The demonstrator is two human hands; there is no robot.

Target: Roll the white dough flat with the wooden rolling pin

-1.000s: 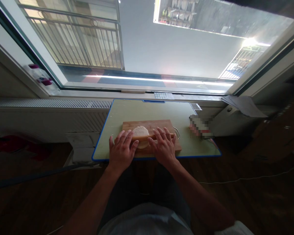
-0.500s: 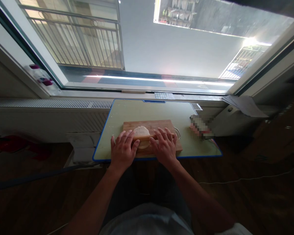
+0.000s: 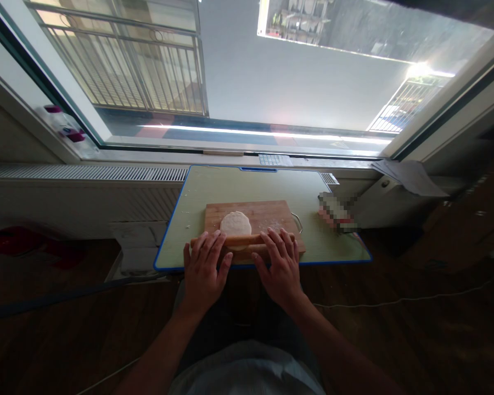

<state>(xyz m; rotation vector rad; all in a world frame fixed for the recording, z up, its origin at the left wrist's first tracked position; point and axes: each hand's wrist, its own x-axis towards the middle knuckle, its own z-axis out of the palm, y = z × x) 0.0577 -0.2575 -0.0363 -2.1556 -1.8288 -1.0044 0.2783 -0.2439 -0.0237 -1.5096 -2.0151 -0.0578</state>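
A wooden rolling pin (image 3: 243, 240) lies crosswise over the near edge of a flat, round piece of pale dough (image 3: 235, 223). My left hand (image 3: 206, 266) is closed over the pin's left end, its fingers bent across the top and the thumb off to the near side. Over the right end, my right hand (image 3: 280, 263) grips in the same way. Beneath the dough is a wooden cutting board (image 3: 267, 210) with a metal handle (image 3: 298, 221) on its right side. Light flour marks the board right of the dough.
The board rests on a pale green folding table (image 3: 218, 184) with a blue rim. A pixelated item (image 3: 337, 213) lies at the table's right. Behind stand a radiator (image 3: 86, 173) and a window sill with a bottle (image 3: 66, 123); papers (image 3: 409, 176) lie at right.
Both hands and the rolling pin have moved toward my body, from about the middle of the dough to its near edge. More of the dough's round surface now shows.
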